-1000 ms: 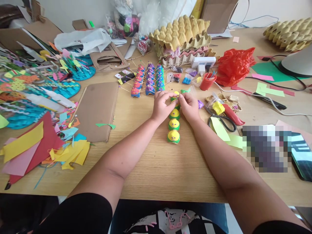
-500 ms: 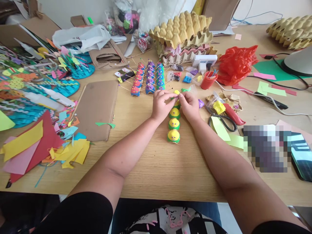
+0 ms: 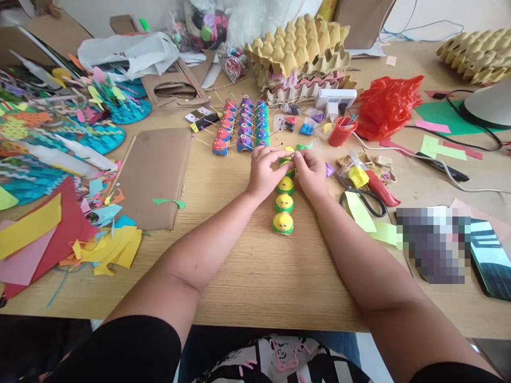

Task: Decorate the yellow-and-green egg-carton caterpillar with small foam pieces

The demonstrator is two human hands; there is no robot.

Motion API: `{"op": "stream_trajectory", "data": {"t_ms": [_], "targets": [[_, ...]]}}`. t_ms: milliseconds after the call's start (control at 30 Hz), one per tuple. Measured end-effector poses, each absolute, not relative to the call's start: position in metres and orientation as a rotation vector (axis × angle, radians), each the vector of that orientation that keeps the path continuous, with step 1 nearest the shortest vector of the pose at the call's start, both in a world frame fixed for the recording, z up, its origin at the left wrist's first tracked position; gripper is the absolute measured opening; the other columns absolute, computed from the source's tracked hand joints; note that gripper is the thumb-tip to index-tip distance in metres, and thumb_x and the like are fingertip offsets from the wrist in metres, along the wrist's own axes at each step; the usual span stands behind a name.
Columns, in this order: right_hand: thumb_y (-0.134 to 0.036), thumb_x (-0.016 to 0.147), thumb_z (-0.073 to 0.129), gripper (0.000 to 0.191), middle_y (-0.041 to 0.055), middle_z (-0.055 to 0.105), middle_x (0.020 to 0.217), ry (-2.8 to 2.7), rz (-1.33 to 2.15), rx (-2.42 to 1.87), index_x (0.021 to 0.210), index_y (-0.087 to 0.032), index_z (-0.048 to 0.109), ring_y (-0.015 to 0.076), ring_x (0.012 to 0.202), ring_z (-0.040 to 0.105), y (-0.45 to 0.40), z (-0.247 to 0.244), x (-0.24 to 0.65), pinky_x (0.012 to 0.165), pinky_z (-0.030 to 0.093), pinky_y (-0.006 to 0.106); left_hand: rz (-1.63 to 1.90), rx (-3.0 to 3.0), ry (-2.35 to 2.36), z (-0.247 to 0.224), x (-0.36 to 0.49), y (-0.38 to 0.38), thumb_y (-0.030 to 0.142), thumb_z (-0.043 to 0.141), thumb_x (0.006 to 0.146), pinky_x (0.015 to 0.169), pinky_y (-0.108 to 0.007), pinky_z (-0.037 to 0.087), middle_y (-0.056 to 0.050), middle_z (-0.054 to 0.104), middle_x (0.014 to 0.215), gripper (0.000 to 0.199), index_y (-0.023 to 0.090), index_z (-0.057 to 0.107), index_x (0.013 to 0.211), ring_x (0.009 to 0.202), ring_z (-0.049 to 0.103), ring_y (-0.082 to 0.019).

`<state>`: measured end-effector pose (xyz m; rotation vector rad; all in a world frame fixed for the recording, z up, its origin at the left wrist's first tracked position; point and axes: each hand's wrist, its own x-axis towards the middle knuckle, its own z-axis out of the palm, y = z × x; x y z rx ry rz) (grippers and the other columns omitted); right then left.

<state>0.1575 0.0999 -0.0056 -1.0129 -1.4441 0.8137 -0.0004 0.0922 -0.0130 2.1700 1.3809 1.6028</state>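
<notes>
A yellow-and-green egg-carton strip (image 3: 283,223) lies lengthwise in front of me, several of its bumps showing small faces. Over its far end, my left hand (image 3: 265,171) has thumb and forefinger pinched together. My right hand (image 3: 312,173) is pinched too, its fingertips almost meeting the left ones. Whatever sits between the fingertips is too small to name, and the hands partly cover the far bumps. Beyond them stand a red-and-blue strip (image 3: 221,146), a purple strip (image 3: 245,142) and a blue-green strip (image 3: 262,139), with pins sticking out. Green clay (image 3: 304,147) lies behind my right hand.
Egg trays (image 3: 295,45) are stacked at the back, near a red plastic bag (image 3: 393,106) and a red cup (image 3: 342,133). Scissors (image 3: 369,202) and a phone (image 3: 490,255) lie right. Cardboard (image 3: 154,175), paper scraps (image 3: 115,247) and glue bottles (image 3: 83,151) are left.
The hands keep nearly the same pinched pose over the strip's far end. The camera view has shifted slightly, and the left-side items appear a little further left.
</notes>
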Motion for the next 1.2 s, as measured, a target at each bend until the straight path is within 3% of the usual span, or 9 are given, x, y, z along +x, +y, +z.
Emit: {"op": "stream_trajectory", "data": {"t_ms": [167, 400, 600, 800, 1200], "targets": [[-0.089, 0.088, 0.058, 0.068, -0.0012, 0.055, 0.07, -1.471, 0.797, -1.013, 0.075, -0.023, 0.06, 0.0149, 0.068, 0.048, 0.0998, -0.0051, 0.1577, 0.067, 0.038, 0.036, 1.68, 2.167, 1.306, -0.0099, -0.0011, 0.0903, 0.036, 0.083, 0.097, 0.109, -0.036, 0.052, -0.003, 0.081, 0.103, 0.023, 0.025, 0.083, 0.117, 0.105, 0.07, -0.02], [-0.087, 0.09, 0.059, 0.066, -0.0008, 0.053, 0.069, -1.49, 0.808, -1.017, 0.073, -0.023, 0.059, 0.0146, 0.067, 0.047, 0.0966, -0.0002, 0.1594, 0.065, 0.037, 0.035, 1.739, 2.121, 1.311, -0.0156, 0.0007, 0.0933, 0.042, 0.079, 0.099, 0.103, -0.035, 0.053, -0.002, 0.08, 0.097, 0.016, 0.028, 0.085, 0.1, 0.106, 0.068, -0.02], [-0.091, 0.086, 0.06, 0.069, -0.0006, 0.054, 0.069, -1.445, 0.811, -0.999, 0.073, -0.023, 0.06, 0.0153, 0.068, 0.048, 0.0983, -0.0025, 0.158, 0.067, 0.038, 0.037, 1.647, 2.133, 1.345, -0.0124, 0.0003, 0.0915, 0.041, 0.079, 0.1, 0.104, -0.034, 0.053, 0.0, 0.081, 0.099, 0.015, 0.028, 0.084, 0.102, 0.105, 0.069, -0.019], [-0.081, 0.089, 0.065, 0.062, -0.0013, 0.055, 0.069, -1.441, 0.817, -1.003, 0.073, -0.022, 0.061, 0.0144, 0.068, 0.048, 0.0982, -0.0023, 0.1583, 0.068, 0.038, 0.036, 1.621, 2.2, 1.316, -0.0093, 0.0009, 0.0896, 0.039, 0.08, 0.099, 0.104, -0.035, 0.052, 0.0, 0.082, 0.102, 0.019, 0.027, 0.082, 0.113, 0.103, 0.07, -0.018], [-0.084, 0.091, 0.062, 0.063, -0.0015, 0.055, 0.071, -1.475, 0.788, -0.981, 0.077, -0.023, 0.06, 0.0148, 0.07, 0.048, 0.1002, -0.0065, 0.157, 0.068, 0.038, 0.035, 1.662, 2.169, 1.377, -0.0164, -0.0006, 0.0976, 0.045, 0.078, 0.099, 0.103, -0.036, 0.055, -0.001, 0.081, 0.096, 0.018, 0.029, 0.086, 0.101, 0.102, 0.071, -0.019]]}}
